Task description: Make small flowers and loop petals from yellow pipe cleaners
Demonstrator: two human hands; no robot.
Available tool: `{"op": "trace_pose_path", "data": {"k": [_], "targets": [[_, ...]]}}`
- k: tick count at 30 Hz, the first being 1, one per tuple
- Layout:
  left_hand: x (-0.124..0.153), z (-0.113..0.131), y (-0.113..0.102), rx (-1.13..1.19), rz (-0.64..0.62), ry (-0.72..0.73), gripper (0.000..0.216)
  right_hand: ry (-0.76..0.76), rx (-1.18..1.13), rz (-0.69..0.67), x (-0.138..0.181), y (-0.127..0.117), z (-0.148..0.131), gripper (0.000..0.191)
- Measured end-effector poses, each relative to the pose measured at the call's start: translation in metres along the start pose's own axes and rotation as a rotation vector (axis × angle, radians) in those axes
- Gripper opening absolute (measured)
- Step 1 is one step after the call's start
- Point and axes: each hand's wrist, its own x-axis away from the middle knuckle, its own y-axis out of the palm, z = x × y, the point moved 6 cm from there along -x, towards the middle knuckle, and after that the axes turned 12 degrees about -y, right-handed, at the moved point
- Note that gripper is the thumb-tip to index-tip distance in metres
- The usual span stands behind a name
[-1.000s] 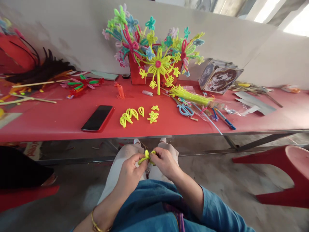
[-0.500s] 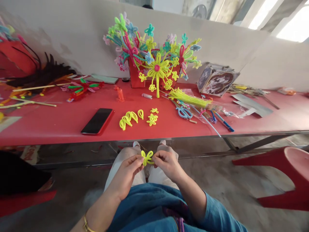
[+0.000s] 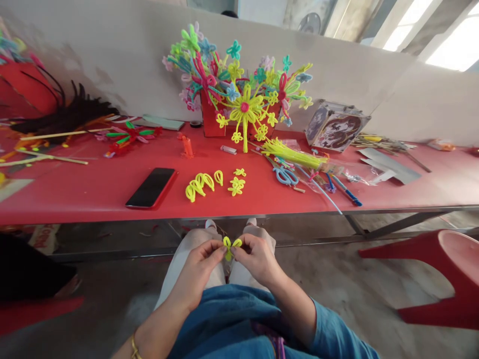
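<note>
A small yellow pipe-cleaner flower (image 3: 227, 243) is pinched between my two hands above my lap. My left hand (image 3: 204, 259) holds its left side with thumb and forefinger. On the other side my right hand (image 3: 256, 254) grips it, the fingertips of both hands close together. Part of the flower is covered by my fingers. Ahead on the red table (image 3: 93, 189) lie several yellow pipe-cleaner loops (image 3: 199, 185) and, to their right, small yellow pipe-cleaner flowers (image 3: 237, 186).
A black-screened phone (image 3: 151, 188) lies left of the loops. Blue-handled scissors (image 3: 285, 175) and a bundle of yellow pipe cleaners (image 3: 294, 153) are at right. Behind stands a large yellow flower (image 3: 245, 107) before colourful bouquets. A red stool (image 3: 441, 279) is on the right.
My right hand has shifted slightly left, bringing its fingertips nearer to my left hand's. The held flower has turned and more of it is hidden by fingers.
</note>
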Motion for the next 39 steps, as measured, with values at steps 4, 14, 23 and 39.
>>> {"op": "trace_pose_path", "data": {"k": [4,14,23,39], "targets": [[-0.002,-0.001,0.001,0.016,-0.025,-0.018,0.012,-0.005,-0.035,-0.006,0.0,-0.001,0.001,0.009],[-0.002,-0.007,0.004,0.134,-0.111,-0.084,0.008,-0.073,-0.186,-0.028,0.0,0.002,0.001,0.005],[-0.005,-0.014,0.005,0.228,-0.14,-0.203,0.009,-0.122,-0.149,0.022,0.001,0.0,0.004,0.006],[-0.008,-0.022,-0.04,0.147,0.13,-0.182,0.028,-0.153,-0.071,0.348,-0.079,-0.077,0.038,0.028]]}}
